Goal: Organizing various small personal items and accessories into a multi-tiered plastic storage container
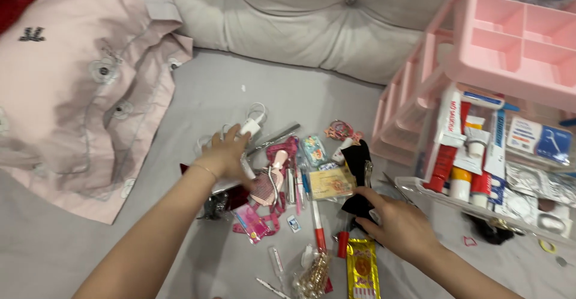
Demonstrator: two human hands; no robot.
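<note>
My left hand pinches the white charger; my right hand grips the black bow mid-bed; I'd best lift each clear of the pile, slowly

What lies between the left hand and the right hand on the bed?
In the head view, between the left hand and the right hand lie a pink comb, pens and a yellowish card.

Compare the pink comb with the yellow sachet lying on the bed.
The pink comb lies in the middle of the clutter, beside the left hand; the yellow sachet lies at the near edge, just under the right hand. The comb is a rounded, toothed piece of plain pink plastic; the sachet is a flat, long, glossy printed packet. Both rest flat on the grey bed sheet, and neither is held.
</note>
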